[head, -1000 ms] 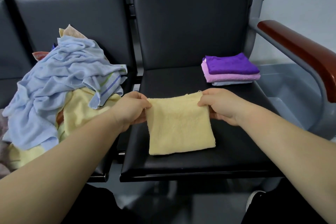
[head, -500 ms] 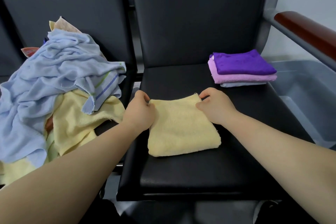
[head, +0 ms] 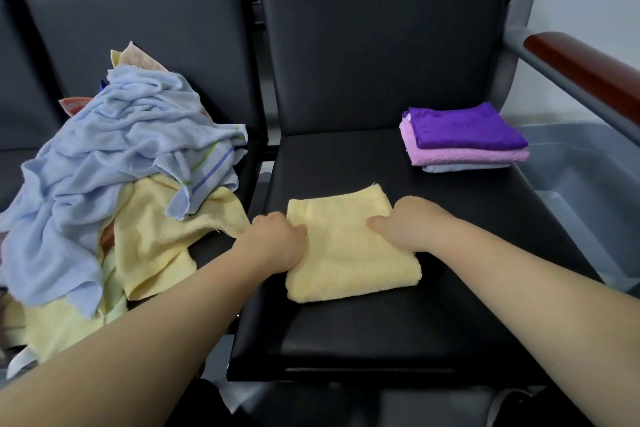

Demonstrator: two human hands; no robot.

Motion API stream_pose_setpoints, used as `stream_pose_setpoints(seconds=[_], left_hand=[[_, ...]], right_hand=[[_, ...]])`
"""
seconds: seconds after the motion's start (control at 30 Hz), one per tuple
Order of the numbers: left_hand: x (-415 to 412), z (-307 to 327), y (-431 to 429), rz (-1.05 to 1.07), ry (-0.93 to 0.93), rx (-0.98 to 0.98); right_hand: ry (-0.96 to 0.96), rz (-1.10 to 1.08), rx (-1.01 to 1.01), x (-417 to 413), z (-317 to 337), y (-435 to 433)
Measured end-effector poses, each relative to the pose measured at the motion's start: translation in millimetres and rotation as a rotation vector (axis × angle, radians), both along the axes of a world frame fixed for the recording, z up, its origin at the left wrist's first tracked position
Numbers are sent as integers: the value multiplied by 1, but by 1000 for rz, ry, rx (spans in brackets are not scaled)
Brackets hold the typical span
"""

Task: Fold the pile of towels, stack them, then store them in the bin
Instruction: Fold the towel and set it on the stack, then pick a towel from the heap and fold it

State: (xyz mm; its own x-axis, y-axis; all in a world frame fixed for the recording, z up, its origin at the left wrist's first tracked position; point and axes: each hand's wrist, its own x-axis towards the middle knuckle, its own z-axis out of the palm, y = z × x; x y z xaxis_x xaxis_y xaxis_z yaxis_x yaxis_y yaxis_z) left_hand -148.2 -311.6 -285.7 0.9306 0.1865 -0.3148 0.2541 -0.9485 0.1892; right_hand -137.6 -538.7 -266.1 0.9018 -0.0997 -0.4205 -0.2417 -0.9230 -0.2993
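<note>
A folded yellow towel (head: 346, 246) lies flat on the black chair seat (head: 381, 329). My left hand (head: 273, 243) holds its left edge, thumb on top and fingers curled. My right hand (head: 412, 222) holds the right edge, with the thumb lying across the cloth; its fingers are hidden at the edge. At the seat's far right sits a stack of folded towels (head: 464, 139): purple on top, pink below, pale blue at the bottom. A loose pile of towels (head: 121, 163), light blue over yellow, covers the seat to the left. The grey bin (head: 585, 184) stands right of the chair.
A metal armrest with a brown wooden top (head: 588, 69) runs above the bin on the right. Black chair backs rise behind both seats. A narrow gap separates the two seats. The seat's front edge is close to my body.
Both hands slid from the towel's far corners toward me along its side edges. The towel now lies flatter on the seat. The camera also moved closer.
</note>
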Motion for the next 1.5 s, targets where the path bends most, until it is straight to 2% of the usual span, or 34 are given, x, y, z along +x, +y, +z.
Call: stream_pose_setpoints(seconds=[0.1,0.2,0.27,0.4,0.53,0.67,0.87,1.03,1.2,1.37,1.5], left_hand=[[-2,2,-7,14,-12,-94],[-2,10,-11,169,-130,-389],[-5,17,-16,226,-255,-555],[-2,42,-46,154,-458,-613],[39,74,-97,55,-546,-680],[98,94,-159,-50,-542,-694],[184,75,-236,-44,-438,-653],[218,34,-245,12,-294,-517],[210,35,-226,110,-287,-594],[153,52,-166,47,-359,-601],[105,69,-88,27,-422,-527]], right_hand=[[-22,20,32,-6,-2,7],[-59,12,107,-8,-2,7],[-101,-37,231,-8,6,3],[-263,-146,399,-2,34,-19],[-482,-210,391,20,62,-65],[-600,-313,286,62,81,-123],[-597,-457,201,144,61,-186],[-446,-556,135,169,20,-197],[-441,-605,99,151,32,-187],[-488,-416,-91,99,56,-135],[-472,-136,-67,62,65,-59]])
